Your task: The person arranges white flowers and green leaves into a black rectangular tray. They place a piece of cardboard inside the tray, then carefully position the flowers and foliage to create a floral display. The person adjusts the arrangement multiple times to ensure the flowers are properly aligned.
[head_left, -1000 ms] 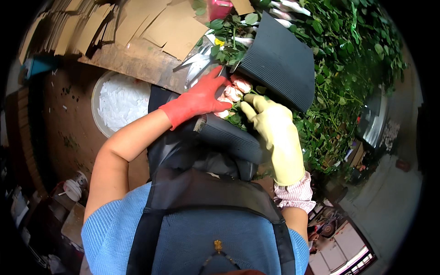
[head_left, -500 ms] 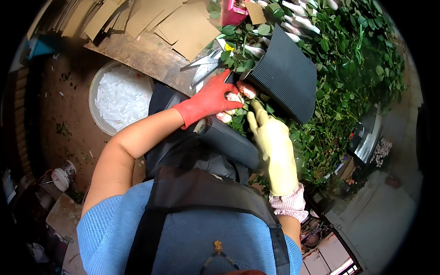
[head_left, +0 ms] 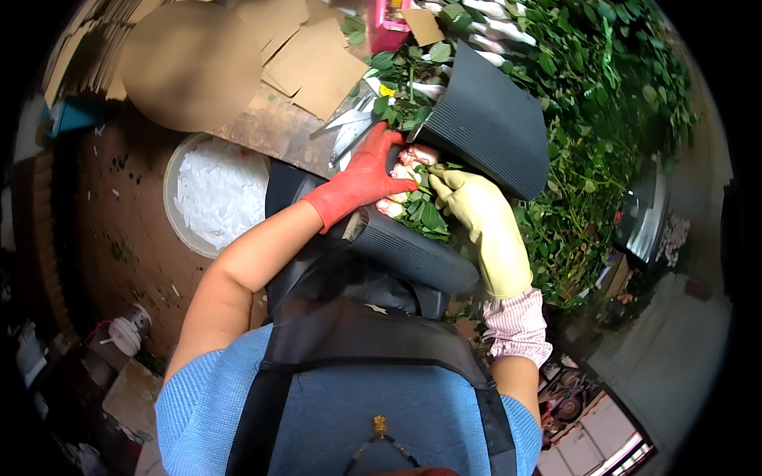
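Several pink roses (head_left: pixel 418 155) with green leaves (head_left: pixel 429 220) lie between two black ribbed flaps, one far (head_left: pixel 488 119) and one near (head_left: pixel 413 255). My left hand (head_left: pixel 365 176), in a red glove, rests at the left of the blooms. Its thumb and fingers are spread around them, touching their edges. From the right reaches my right hand (head_left: pixel 476 208), in a pale yellow glove with a striped cuff. Its fingers are bent in and appear closed on a rose stem just right of the blooms; the fingertips are partly hidden among leaves.
Grey-handled scissors (head_left: pixel 349 127) lie on the wooden table beyond my left hand, near cardboard sheets (head_left: pixel 329 75). A tub of white scraps (head_left: pixel 222 190) stands at the left. Leafy stems (head_left: pixel 611 159) with white-wrapped bundles (head_left: pixel 500 32) fill the right. A pink box (head_left: pixel 389 28) stands at the back.
My right hand's fingers have bent in toward the rose stems, and its forearm has swung right. My left hand stays by the blooms. A blurred brown round shape now covers part of the cardboard.
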Tool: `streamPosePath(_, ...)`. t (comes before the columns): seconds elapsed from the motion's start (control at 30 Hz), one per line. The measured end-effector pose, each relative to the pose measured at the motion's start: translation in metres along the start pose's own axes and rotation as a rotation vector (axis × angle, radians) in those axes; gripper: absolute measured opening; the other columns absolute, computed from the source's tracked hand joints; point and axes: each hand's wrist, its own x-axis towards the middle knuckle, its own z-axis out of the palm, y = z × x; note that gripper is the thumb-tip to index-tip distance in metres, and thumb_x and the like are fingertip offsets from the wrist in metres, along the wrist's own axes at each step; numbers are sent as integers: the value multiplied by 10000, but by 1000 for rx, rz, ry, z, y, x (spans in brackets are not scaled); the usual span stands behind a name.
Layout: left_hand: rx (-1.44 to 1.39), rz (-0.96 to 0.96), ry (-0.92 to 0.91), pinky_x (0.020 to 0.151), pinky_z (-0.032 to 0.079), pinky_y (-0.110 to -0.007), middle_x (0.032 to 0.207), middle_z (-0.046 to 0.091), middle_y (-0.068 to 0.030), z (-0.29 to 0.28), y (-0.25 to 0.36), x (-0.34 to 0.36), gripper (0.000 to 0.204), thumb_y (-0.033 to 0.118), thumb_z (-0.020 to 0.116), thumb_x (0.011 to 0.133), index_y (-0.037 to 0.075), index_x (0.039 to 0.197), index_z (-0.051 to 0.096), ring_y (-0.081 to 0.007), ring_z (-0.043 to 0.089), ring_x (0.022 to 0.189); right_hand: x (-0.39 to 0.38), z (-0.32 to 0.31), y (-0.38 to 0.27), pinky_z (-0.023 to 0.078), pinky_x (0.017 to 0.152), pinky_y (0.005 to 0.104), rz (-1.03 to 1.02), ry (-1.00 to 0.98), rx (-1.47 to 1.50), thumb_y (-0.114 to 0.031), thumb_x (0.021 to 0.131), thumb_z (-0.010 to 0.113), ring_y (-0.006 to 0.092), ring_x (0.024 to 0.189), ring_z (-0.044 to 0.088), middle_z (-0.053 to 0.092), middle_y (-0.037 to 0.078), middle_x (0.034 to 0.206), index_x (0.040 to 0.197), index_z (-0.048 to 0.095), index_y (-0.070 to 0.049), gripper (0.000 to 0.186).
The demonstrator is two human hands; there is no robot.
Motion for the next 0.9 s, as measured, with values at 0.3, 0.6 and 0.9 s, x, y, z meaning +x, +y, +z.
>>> streamPosePath(0.3,59,12,69,1089,471,-456,1388,586,-221,16,-14,16,601,363,838,860,2,1315,682,-374,568,1298,-18,17,-3,596,907,459,-190,227,-303,-343,1074,561,357,989,741,775,144,1115,1317,712,-162,338)
streamPosePath(0.6,-218,-276,-123,1246,329,-423,1730,226,-295,-3,43,9,678,290,851,885,-79,1402,614,-341,301,1590,-6,10,-8,580,930,464,-218,240,-239,-168,1034,557,348,1108,717,753,133,1221,1339,690,-141,334)
streamPosePath(0.9,-169,-194,-137,1144,434,-410,1621,433,-251,-1,42,12,559,283,846,894,-50,1309,677,-265,520,1402,-10,4,-18,596,920,435,-214,152,-337,-135,1056,515,314,1073,742,748,157,1218,1395,656,-148,368)
